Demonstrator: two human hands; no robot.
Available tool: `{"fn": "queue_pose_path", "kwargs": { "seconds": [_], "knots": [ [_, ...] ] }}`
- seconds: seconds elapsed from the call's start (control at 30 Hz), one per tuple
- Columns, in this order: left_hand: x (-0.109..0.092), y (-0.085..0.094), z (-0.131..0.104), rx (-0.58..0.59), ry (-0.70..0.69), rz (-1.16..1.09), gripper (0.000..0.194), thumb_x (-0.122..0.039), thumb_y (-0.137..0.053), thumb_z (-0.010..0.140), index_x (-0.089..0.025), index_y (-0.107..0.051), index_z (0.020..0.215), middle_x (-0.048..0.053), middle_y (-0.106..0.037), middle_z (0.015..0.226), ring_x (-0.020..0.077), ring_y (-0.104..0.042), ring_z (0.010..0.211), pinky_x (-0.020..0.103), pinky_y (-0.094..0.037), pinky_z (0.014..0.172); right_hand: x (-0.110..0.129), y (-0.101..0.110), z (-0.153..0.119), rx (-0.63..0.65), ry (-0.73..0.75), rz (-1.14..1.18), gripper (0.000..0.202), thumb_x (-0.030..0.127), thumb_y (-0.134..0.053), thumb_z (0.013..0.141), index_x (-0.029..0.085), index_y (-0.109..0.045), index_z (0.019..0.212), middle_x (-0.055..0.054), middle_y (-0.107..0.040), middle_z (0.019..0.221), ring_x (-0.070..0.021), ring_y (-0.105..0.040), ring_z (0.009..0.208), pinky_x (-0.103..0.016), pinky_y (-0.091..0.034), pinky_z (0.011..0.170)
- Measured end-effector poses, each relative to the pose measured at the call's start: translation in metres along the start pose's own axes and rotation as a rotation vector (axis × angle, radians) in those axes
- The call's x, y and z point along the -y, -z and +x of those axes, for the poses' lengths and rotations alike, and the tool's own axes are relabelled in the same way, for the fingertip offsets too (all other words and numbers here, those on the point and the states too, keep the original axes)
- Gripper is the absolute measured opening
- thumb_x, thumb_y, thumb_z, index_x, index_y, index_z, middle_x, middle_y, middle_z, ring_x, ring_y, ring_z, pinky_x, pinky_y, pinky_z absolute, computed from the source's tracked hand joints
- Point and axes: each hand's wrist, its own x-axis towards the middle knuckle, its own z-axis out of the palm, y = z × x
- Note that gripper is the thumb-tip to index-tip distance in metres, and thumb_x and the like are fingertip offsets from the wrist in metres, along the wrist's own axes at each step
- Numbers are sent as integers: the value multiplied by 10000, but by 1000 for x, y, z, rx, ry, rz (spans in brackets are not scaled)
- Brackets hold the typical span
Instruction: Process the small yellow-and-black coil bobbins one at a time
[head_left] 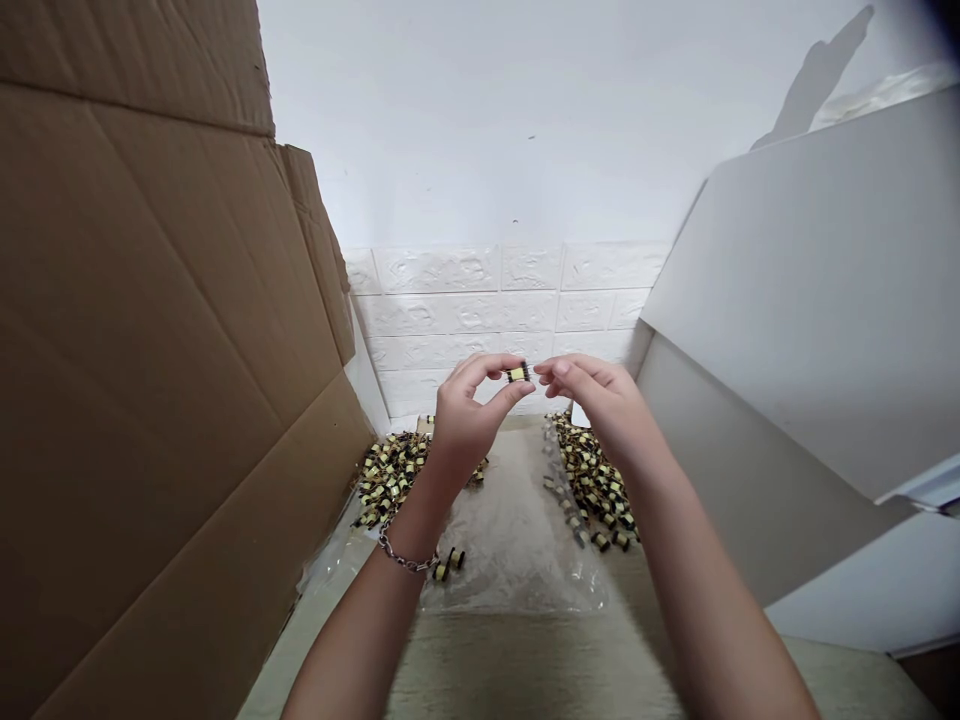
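My left grip (466,408) pinches a coil (518,374). My right grip (609,402) is just beside it; whether it's closed, I can't tell.

Single head-worn view from above and behind both forearms, facing forward and down, wall beyond.

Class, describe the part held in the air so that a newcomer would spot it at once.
From the white brick-patterned wall, come down to the left hand. The small yellow-and-black part is pinched between its thumb and fingers, held up, unlike its lookalikes in the two heaps.
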Motion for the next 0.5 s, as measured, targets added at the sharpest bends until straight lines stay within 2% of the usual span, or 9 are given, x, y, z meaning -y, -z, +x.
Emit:
{"fn": "queue_pose_path", "kwargs": {
  "seconds": [0.27, 0.5],
  "knots": [
    [-6, 0, -3, 27, -129, 255, 129, -290, -609, 694, -235, -607, 812, 3, -626, 822, 166, -521, 817, 313, -311, 834, -5, -1, 1, 22, 3, -48, 156, 320, -583, 702, 176, -621, 745, -10, -613, 749, -128, -542, 732, -267, -416, 687],
    [-6, 1, -3, 26, -62, 161, 155, -283, -644, 655, -279, -629, 810, 5, -626, 837, 206, -487, 853, 328, -186, 917, -6, 1, 2, 5, 67, -49, 116, 285, -586, 703, 178, -619, 737, -4, -613, 745, -125, -553, 738, -264, -424, 696]
  ]
}}
